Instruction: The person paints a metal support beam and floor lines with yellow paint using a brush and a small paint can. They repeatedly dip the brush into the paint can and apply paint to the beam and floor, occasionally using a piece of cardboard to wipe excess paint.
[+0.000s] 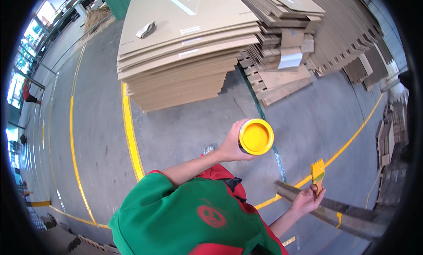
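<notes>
My left hand is wrapped round the side of an open paint can, held out in front of me over the floor. Bright yellow paint fills much of it, and yellow coats its rim. Off to the right, my right hand grips the wooden handle of a flat paintbrush. The brush points upward, its bristles covered in yellow paint. Can and brush are well apart. A long wooden beam with a yellow paint mark passes behind my right hand.
Ahead stands a tall stack of flat cardboard sheets with a small pale roll on top. More cardboard piles and a wooden pallet are right of it. Yellow lines and a green line mark the grey floor. Another person is far left.
</notes>
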A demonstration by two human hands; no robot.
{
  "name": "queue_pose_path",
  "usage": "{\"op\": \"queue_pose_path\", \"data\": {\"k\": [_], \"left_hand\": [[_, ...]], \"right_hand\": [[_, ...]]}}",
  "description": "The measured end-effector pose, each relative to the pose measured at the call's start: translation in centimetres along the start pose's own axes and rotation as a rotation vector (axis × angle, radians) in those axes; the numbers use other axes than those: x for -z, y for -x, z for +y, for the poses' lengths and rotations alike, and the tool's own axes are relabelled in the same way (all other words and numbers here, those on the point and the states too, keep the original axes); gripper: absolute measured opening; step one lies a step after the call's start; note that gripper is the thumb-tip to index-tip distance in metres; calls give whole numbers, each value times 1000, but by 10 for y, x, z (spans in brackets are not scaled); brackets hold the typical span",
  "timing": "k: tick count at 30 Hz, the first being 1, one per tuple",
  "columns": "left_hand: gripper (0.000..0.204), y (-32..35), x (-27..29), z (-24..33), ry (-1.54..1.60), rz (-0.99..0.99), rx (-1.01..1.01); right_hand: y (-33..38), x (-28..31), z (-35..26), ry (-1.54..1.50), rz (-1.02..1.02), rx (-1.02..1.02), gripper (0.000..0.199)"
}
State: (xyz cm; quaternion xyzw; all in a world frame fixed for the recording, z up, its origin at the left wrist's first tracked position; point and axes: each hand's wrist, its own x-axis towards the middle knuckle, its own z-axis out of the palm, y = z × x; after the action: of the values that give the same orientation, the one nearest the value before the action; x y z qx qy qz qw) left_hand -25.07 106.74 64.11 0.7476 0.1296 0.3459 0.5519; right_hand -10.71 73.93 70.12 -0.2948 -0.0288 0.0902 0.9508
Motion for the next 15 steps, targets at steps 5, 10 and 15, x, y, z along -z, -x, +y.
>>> {"op": "queue_pose_path", "data": {"k": [5, 10, 15], "left_hand": [[110, -98, 96, -44, -151, 144, 33], [114, -181, 147, -80, -63, 182, 57], [113, -240, 152, -111, -321, 98, 105]], "right_hand": [[-72, -64, 98, -71, 17, -142, 26], [-120, -89, 148, -23, 136, -118, 23], [-187, -83, 192, -30, 179, -69, 23]]}}
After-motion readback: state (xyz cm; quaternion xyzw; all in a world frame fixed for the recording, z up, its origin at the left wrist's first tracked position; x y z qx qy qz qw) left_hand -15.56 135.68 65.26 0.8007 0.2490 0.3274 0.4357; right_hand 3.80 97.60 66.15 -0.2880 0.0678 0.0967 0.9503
